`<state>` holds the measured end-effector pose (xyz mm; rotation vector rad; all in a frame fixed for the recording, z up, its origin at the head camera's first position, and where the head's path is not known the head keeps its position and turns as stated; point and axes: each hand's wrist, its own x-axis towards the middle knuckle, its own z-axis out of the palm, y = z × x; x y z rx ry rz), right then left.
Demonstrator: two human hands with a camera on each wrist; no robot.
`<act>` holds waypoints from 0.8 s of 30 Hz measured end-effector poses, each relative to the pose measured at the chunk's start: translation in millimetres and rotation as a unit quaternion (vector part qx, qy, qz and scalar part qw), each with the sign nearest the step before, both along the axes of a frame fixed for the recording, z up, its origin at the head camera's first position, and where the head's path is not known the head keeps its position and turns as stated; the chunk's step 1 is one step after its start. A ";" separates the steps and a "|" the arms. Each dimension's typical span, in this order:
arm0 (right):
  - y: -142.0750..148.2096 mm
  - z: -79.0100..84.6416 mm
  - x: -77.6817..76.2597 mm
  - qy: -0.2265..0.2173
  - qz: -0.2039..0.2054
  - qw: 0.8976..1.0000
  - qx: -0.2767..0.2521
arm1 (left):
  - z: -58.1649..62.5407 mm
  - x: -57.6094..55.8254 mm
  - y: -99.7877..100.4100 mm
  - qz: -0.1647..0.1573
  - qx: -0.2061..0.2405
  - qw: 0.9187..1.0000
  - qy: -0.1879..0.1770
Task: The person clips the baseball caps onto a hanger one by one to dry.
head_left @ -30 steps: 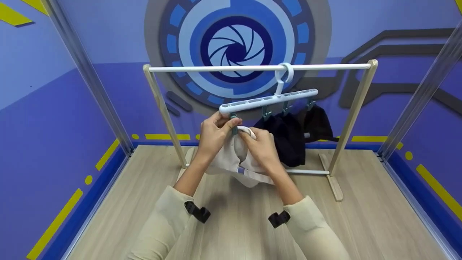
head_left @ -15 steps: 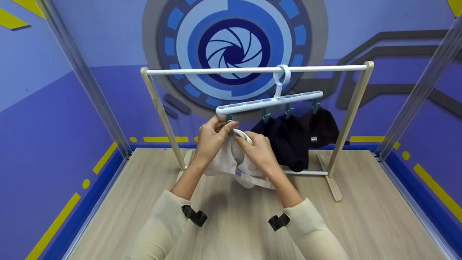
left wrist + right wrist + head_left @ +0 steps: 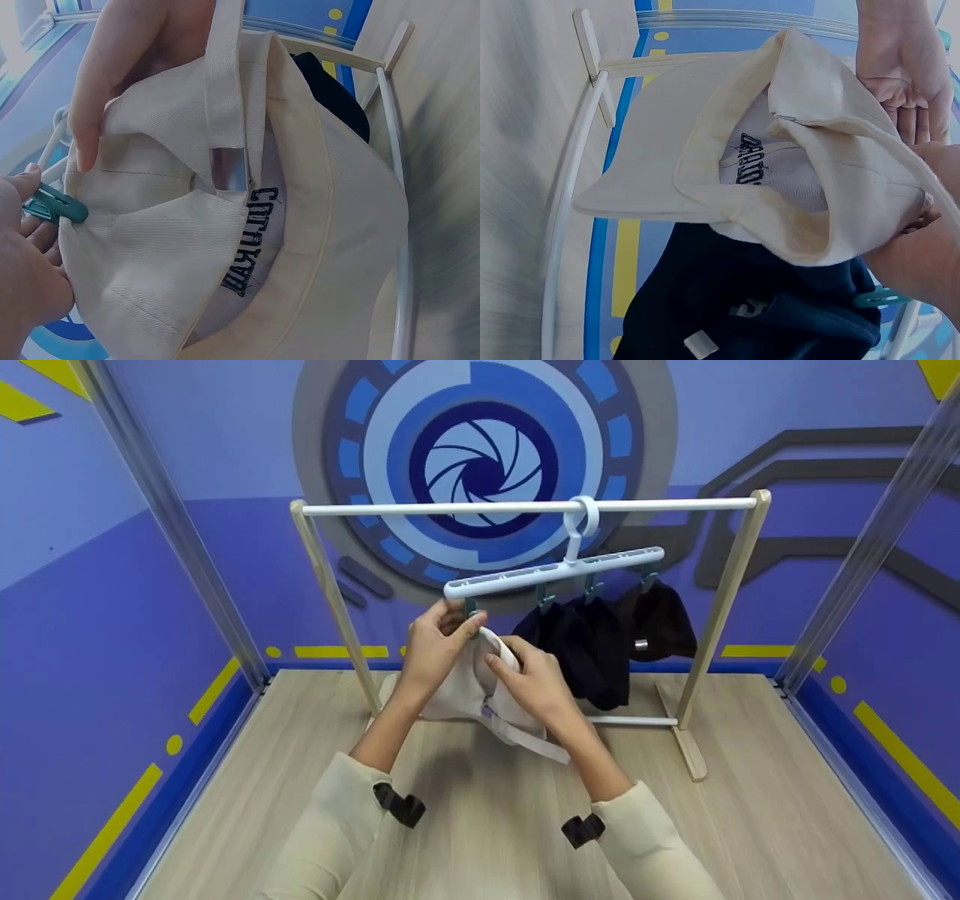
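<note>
A cream baseball cap (image 3: 457,694) hangs below the left end of the pale blue clip hanger (image 3: 517,579). My left hand (image 3: 433,652) pinches the green clip (image 3: 56,204) between thumb and fingers; the clip's tip lies over the cap's edge. My right hand (image 3: 536,679) holds the cap near its top, thumb on the near side, fingers partly hidden behind the fabric. The cap's strap (image 3: 225,97) with its metal buckle (image 3: 228,169) dangles loose. Dark lettering (image 3: 750,159) shows inside the crown.
A navy cap (image 3: 757,300) and a dark brown cap (image 3: 664,622) hang from other clips on the right. The hanger's hook (image 3: 582,516) sits on the white rod (image 3: 420,508) of a wooden-legged rack (image 3: 724,607). The rack stands on a wooden surface (image 3: 480,847).
My right thumb has eased off the cap's rim, sliding slightly down and left. The strap hangs lower. The hanger's right end and dark caps swung right, then back left.
</note>
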<state>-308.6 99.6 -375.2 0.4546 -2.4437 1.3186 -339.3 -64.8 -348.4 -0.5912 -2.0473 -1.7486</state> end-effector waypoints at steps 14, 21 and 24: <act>14.0 -0.8 19.6 -0.004 0.076 0.997 -0.034 | -1.0 -10.8 -7.7 0.080 -0.071 0.994 0.024; 24.4 -10.6 28.1 0.005 0.054 0.998 -0.030 | -4.6 -12.7 -16.2 0.094 -0.084 0.992 -0.017; 31.7 -18.9 32.0 0.014 0.044 0.999 -0.028 | -7.5 -6.4 -19.2 0.117 -0.106 0.987 -0.028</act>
